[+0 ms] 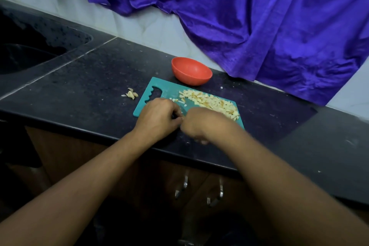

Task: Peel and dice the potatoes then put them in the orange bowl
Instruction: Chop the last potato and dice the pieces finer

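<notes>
Meeting at the near edge of the teal cutting board (159, 86), the left hand (157, 118) grips a dark handle (174, 116); the right hand (199, 124) is curled and blurred, and I cannot tell what it holds. Just beyond, diced potato (211, 104) lies heaped on the board, with peel scraps (130, 94) on the counter to its left and the orange bowl (191, 71) just past its far edge.
</notes>
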Motion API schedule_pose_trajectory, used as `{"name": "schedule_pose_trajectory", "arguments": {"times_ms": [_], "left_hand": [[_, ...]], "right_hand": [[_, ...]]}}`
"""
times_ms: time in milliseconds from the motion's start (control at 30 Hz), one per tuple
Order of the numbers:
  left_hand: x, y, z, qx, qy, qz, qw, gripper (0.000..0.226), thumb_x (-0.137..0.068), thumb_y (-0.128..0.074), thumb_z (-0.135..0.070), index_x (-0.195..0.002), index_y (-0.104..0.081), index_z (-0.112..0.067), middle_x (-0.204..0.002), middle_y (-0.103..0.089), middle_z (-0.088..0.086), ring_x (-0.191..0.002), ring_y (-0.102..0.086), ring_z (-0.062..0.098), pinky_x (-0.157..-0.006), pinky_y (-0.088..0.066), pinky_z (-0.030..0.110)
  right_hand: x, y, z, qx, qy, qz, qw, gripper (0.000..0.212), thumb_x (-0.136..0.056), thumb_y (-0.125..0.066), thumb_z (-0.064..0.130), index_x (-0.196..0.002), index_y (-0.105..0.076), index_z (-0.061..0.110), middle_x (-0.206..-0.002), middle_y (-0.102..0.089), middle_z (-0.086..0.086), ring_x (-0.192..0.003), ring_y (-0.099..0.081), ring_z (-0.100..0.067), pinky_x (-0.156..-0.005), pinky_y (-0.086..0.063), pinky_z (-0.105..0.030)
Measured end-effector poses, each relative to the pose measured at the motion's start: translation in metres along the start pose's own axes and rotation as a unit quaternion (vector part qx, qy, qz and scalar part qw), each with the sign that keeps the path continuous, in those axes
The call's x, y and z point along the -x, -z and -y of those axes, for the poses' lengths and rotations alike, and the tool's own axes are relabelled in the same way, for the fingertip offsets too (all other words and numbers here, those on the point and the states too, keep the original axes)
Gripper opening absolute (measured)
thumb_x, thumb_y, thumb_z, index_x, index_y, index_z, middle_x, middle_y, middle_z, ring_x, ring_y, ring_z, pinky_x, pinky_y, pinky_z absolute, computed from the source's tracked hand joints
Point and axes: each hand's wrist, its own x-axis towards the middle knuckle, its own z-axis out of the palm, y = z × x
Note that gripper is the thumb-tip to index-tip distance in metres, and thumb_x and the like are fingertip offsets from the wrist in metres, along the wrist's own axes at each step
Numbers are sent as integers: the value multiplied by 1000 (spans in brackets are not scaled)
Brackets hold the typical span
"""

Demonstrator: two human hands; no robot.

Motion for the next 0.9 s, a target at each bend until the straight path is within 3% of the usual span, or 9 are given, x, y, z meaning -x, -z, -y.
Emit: {"name": "schedule_pose_trajectory", "arguments": {"times_ms": [33,100,400,467,533,567,633,733,900], "left_hand": [[0,-1,1,8,1,-4,1000,5,-83,-79,-31,-80,-76,-29,-81,-69,-16,-84,-62,7,-81,-56,37],[0,-1,2,19,4,-10,1000,4,-83,-78,-28,-80,-77,-29,-83,-71,-16,-83,-62,4,-80,-56,36],[1,0,0,22,8,-11,1000,4,-84,-78,-27,-80,-78,-27,-84,-71,-16,-83,-63,3,-80,-57,34],[2,1,-1,23,9,-8,1000,4,-84,-78,-26,-80,-78,-27,-85,-72,-15,-83,-63,3,-79,-57,35],[2,1,-1,22,6,-7,1000,3,-84,-77,-26,-81,-78,-27,-86,-72,-15,-83,-63,4,-79,-57,35],[2,2,-1,21,6,-6,1000,2,-84,-77,-26,-83,-78,-27,-86,-72,-15,-83,-62,4,-79,-57,35],[3,3,-2,22,0,-4,1000,5,-87,-73,-26,-88,-78,-28,-90,-72,-15,-86,-62,4,-80,-57,35],[3,1,-1,22,-19,-1,1000,16,-88,-68,-29,-101,-78,-29,-97,-73,-13,-91,-63,7,-82,-57,35],[2,-1,1,-13,-37,15,999,31,-88,-70,-45,-116,-71,-33,-101,-65,-14,-100,-58,10,-84,-54,37]], "right_hand": [[1,-14,-2,-12,-7,-13,1000,13,-102,-51,22,-103,-59,13,-100,-66,-9,-85,-65,-24,-78,-54,-35],[7,-38,-8,-33,-20,-43,998,27,-102,-53,27,-124,-59,13,-117,-62,-8,-104,-62,-26,-84,-51,-39],[6,-55,-13,-22,-22,-57,998,32,-102,-52,24,-131,-58,11,-125,-61,-10,-111,-61,-28,-78,-49,-38],[2,-53,-19,-46,-18,-47,998,28,-102,-51,24,-126,-58,11,-118,-64,-10,-104,-65,-27,-80,-55,-39],[-3,-48,-29,-137,-19,-19,990,18,-103,-47,26,-109,-58,12,-92,-67,-8,-74,-69,-22,-65,-59,-35],[-7,-46,-34,-198,-25,0,980,18,-104,-44,27,-102,-56,13,-76,-65,-5,-56,-63,-18,-52,-52,-30],[-11,-42,-45,-296,-37,29,954,21,-105,-40,28,-96,-55,15,-55,-54,0,-38,-46,-14,-41,-34,-22],[-15,-38,-59,-380,-10,13,925,22,-104,-39,27,-93,-53,15,-48,-46,2,-34,-39,-14,-39,-27,-20],[-22,-52,-73,-396,25,-13,918,34,-109,-40,37,-90,-55,14,-50,-49,3,-36,-42,-14,-39,-30,-24]]}}
